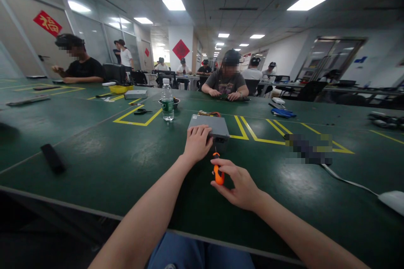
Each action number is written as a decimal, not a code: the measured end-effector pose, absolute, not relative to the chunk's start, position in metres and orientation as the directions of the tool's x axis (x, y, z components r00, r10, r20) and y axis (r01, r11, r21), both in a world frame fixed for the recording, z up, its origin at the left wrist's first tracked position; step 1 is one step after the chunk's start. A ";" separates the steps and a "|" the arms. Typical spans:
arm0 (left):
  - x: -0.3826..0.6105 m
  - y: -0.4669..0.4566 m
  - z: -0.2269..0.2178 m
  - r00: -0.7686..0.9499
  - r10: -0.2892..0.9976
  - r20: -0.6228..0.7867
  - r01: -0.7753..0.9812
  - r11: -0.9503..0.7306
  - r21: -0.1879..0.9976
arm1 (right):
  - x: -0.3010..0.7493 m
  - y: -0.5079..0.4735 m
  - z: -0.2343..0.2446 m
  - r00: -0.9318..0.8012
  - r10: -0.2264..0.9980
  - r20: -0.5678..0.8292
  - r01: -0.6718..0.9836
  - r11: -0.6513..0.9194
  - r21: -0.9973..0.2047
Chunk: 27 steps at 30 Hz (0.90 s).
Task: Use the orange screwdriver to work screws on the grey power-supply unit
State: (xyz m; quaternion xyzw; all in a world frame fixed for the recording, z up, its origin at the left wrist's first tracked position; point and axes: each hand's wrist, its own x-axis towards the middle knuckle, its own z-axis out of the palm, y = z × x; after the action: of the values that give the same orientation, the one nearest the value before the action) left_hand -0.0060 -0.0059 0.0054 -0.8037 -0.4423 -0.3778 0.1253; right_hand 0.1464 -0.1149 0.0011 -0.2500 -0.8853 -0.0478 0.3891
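A grey metal box (pixel 212 126) lies on the green table (pixel 110 155) straight ahead of me, with coloured wires at its far edge. My left hand (pixel 197 142) rests on the box's near left corner, fingers curled over it. My right hand (pixel 237 181) grips an orange-handled screwdriver (pixel 217 172), whose tip points at the box's near face.
A water bottle (pixel 167 101) and a small bowl stand behind the box on the left. A black flat object (pixel 53 157) lies at left, a white device with a cable (pixel 393 199) at right. Yellow tape lines mark the table. Other people sit working at the far side.
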 end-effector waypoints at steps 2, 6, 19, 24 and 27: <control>-0.006 -0.006 0.005 0.319 0.613 0.723 0.807 -0.576 0.132 | 0.147 -0.116 0.003 -0.589 0.422 0.689 0.474 0.871 -0.128; -0.005 -0.006 0.005 0.315 0.610 0.727 0.809 -0.573 0.130 | 0.149 -0.120 0.007 -0.649 0.427 0.630 0.505 0.861 -0.062; -0.005 -0.006 0.005 0.316 0.618 0.720 0.810 -0.571 0.134 | 0.150 -0.120 0.006 -0.636 0.437 0.636 0.523 0.850 -0.061; -0.006 -0.008 0.007 0.322 0.624 0.712 0.808 -0.573 0.137 | 0.149 -0.119 0.003 -0.623 0.403 0.671 0.526 0.850 -0.021; -0.006 -0.008 0.007 0.324 0.626 0.709 0.807 -0.574 0.138 | 0.148 -0.117 0.000 -0.581 0.407 0.705 0.501 0.861 -0.084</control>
State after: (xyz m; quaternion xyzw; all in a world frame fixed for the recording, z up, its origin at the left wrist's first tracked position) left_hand -0.0059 -0.0080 0.0066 -0.8045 -0.4454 -0.3737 0.1212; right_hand 0.1480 -0.1167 0.0003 -0.2561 -0.8868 -0.0623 0.3797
